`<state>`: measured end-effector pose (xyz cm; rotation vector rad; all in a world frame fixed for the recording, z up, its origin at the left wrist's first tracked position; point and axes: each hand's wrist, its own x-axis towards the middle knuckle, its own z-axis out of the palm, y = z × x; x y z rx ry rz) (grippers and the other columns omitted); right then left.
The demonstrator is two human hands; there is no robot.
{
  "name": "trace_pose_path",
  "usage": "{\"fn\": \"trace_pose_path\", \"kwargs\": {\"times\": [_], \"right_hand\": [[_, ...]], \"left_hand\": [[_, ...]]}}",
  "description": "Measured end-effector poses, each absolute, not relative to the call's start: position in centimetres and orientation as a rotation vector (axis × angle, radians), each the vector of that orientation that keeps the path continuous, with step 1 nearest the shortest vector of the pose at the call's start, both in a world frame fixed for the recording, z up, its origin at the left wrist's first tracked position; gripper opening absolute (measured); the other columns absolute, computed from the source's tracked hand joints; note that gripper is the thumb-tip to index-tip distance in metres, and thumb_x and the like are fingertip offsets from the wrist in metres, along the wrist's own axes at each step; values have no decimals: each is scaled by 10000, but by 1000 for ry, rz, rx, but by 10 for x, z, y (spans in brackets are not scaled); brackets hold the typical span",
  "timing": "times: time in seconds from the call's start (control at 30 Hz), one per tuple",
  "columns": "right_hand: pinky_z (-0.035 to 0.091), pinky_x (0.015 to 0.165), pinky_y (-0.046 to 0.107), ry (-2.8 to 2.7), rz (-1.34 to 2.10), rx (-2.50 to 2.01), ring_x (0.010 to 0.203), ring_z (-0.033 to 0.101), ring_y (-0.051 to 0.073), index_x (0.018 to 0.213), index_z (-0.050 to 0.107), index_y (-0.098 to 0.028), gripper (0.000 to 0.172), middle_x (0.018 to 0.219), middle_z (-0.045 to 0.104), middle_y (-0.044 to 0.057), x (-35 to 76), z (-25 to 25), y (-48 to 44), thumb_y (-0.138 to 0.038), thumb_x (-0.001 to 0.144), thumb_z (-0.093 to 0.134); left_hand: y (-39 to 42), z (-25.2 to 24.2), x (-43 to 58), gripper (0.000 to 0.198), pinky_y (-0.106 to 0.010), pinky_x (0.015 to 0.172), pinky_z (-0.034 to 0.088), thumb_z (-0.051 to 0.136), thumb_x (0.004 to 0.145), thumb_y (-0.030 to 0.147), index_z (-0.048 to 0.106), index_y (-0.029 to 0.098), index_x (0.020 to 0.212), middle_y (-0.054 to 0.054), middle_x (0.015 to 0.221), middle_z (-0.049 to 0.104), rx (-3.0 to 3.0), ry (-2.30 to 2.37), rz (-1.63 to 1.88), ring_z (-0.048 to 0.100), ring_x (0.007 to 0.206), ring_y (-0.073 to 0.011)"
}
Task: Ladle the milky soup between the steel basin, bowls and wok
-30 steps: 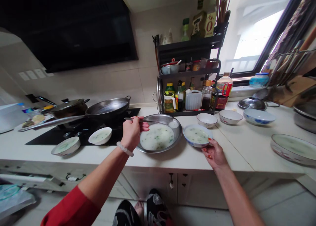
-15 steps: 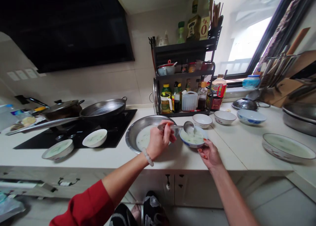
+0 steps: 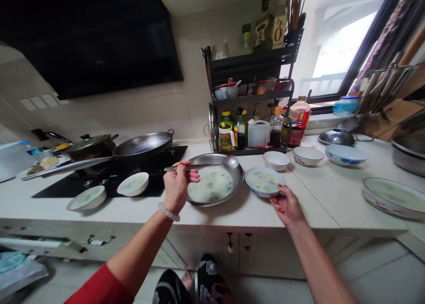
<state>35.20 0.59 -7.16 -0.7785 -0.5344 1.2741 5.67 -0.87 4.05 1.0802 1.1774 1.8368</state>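
My left hand [image 3: 177,185] is closed around the handle of a metal ladle [image 3: 231,162], whose bowl hangs over the far right rim of a steel basin [image 3: 239,180]. Pale soup [image 3: 212,183] with green bits lies in the basin. With thumb and fingers, my right hand [image 3: 288,205] grips the near right rim of a blue-and-white bowl [image 3: 252,189], which holds the same soup and sits just right of the basin.
Two soup-filled bowls, a patterned one [image 3: 96,202] and a white one [image 3: 133,185], stand at the left by the hob. Behind are a pan [image 3: 142,145] and a condiment rack [image 3: 249,98]. Several other bowls, including a large filled one [image 3: 381,200], stand rightward.
My left hand has moved left with the ladle, from over the blue-and-white bowl back to the basin. My right hand still grips the bowl's rim. The view has shifted slightly.
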Motion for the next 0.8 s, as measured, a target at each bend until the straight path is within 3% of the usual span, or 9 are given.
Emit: {"fn": "trace_pose_path", "kwargs": {"times": [0.27, 0.43, 0.8], "right_hand": [[220, 251, 109, -532, 1265, -775, 397, 451, 70, 745, 588, -178, 318, 593, 579, -10, 352, -72, 7, -325, 535, 777], [215, 250, 112, -547, 1265, -784, 392, 442, 72, 738, 596, -185, 307, 586, 594, -4, 352, -71, 7, -327, 529, 770], [211, 248, 115, -542, 1264, -785, 397, 450, 78, 732, 571, -193, 311, 563, 573, -17, 351, -70, 6, -323, 536, 775]], "left_hand": [[-30, 25, -11, 286, -287, 452, 543, 543, 851, 419, 603, 148, 920, -26, 577, 666, 1395, 1550, 1696, 662, 486, -196], [-38, 17, -17, 264, -265, 434, 526, 524, 861, 408, 622, 165, 895, -24, 542, 655, 1556, 1729, 1604, 654, 460, -191], [-32, 11, -24, 201, -295, 447, 562, 473, 844, 283, 577, 121, 900, 9, 522, 608, 1149, 1633, 1757, 651, 466, -183]]}}
